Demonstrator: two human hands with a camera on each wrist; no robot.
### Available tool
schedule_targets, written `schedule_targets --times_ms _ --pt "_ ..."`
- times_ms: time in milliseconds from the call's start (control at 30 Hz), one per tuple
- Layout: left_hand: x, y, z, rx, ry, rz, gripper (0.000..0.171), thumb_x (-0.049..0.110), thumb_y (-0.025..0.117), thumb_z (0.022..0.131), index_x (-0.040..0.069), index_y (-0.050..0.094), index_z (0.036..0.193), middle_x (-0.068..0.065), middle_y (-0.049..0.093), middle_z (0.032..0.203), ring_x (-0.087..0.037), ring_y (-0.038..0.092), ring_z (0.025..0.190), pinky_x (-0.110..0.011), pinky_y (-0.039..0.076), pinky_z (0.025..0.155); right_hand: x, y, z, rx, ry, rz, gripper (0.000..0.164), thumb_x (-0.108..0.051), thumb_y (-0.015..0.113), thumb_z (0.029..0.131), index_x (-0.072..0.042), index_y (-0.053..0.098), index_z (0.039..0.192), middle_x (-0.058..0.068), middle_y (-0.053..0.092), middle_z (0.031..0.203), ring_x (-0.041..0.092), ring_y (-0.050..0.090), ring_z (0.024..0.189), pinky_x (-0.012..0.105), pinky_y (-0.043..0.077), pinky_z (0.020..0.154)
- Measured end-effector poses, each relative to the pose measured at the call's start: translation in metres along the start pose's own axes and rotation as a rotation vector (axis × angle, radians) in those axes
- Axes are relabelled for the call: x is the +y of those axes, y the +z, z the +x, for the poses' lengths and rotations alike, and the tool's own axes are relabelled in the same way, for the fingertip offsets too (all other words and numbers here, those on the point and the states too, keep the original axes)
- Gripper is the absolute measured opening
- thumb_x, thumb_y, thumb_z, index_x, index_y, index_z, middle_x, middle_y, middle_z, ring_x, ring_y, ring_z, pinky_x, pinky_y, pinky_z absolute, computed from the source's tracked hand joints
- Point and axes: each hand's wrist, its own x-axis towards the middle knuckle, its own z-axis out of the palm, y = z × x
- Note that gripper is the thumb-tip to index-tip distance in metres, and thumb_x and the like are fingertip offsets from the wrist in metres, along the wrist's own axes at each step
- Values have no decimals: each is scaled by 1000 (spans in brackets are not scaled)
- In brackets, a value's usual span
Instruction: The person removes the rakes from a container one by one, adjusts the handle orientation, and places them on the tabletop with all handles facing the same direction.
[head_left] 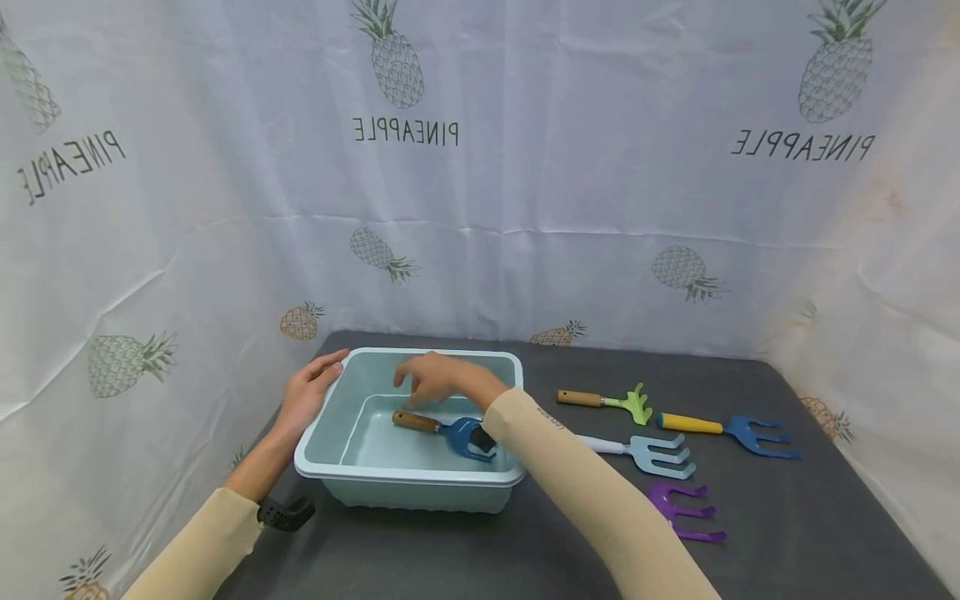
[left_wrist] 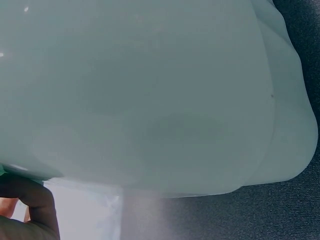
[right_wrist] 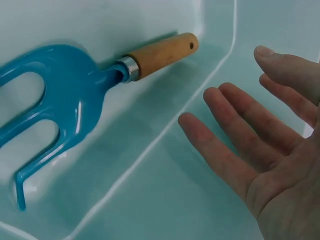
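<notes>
A pale blue-green plastic basin (head_left: 360, 477) stands on the dark table. At its far left corner my left hand (head_left: 306, 393) holds the rim; the left wrist view shows a bent finger (left_wrist: 42, 202) beside the basin's outer wall (left_wrist: 150, 110). Inside lies a blue hand fork (right_wrist: 75, 95) with a wooden handle, flat on the basin floor. My right hand (right_wrist: 270, 145) hovers over the basin near the handle end, fingers spread and apart from the fork. In the head view the right forearm's sleeve crosses the basin's right rim.
Right of the basin lie a small green rake (head_left: 633, 404) with a wooden handle, a blue fork (head_left: 750, 433) with a yellow handle, a light blue fork (head_left: 656, 454) and a purple fork (head_left: 667, 500), partly behind the sleeve. A pineapple-print curtain (head_left: 525, 183) surrounds the table.
</notes>
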Motion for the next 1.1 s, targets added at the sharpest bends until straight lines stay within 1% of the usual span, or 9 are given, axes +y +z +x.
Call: schedule_targets --times_ms 33,100,267,333,433,600,733,867,1100 --pt "0 0 1 2 0 -1 47 31 52 109 10 54 151 -1 69 131 10 62 90 -16 53 77 0 1 0 -3 0 -6 44 -17 71 99 -15 59 142 11 69 130 17 69 105 29 59 73" --pt "0 0 1 2 -1 6 47 32 51 109 10 54 151 -9 65 140 10 61 91 -15 53 77 -1 2 2 -3 -9 -20 44 -17 71 99 -14 60 141 11 69 129 16 69 102 26 57 72" --pt "1 0 0 -2 -3 8 48 33 51 109 10 54 151 -9 65 140 10 61 92 -15 53 78 -1 5 6 5 -17 -35 44 -16 72 98 -12 60 141 10 70 126 16 69 98 25 56 73" --pt "1 0 0 -5 2 2 48 33 52 109 10 54 151 -4 67 135 10 62 91 -16 53 77 0 7 8 3 -2 -47 44 -17 72 97 -12 61 140 9 70 125 16 67 99 26 55 74" --pt "0 0 1 -9 15 -8 48 33 54 108 10 55 150 10 71 122 10 63 88 -16 54 75 2 12 9 -4 25 -84 44 -20 73 97 -15 62 140 5 69 123 13 65 99 25 54 76" --pt "-4 -2 4 -25 18 -25 48 30 54 109 9 53 151 26 67 107 10 63 87 -16 54 74 3 17 11 -8 46 -104 44 -24 73 97 -17 63 139 2 67 121 12 61 98 28 55 76" --pt "-6 -3 5 -24 19 -30 47 29 53 109 8 53 152 26 66 106 9 63 87 -16 54 75 3 21 13 -26 72 -72 45 -24 72 98 -19 62 141 5 62 130 13 59 97 31 59 73" --pt "-5 -3 4 -17 27 -27 47 30 53 109 8 54 151 24 67 107 9 63 87 -16 53 75 3 26 15 -39 83 -62 47 -25 72 98 -21 60 143 7 57 142 13 59 97 34 61 76" --pt "-3 -2 1 -21 26 -21 48 32 54 109 9 54 151 16 69 115 8 63 88 -17 54 76 4 33 17 -31 90 -88 46 -26 71 98 -23 60 143 5 60 140 14 60 91 29 55 73"
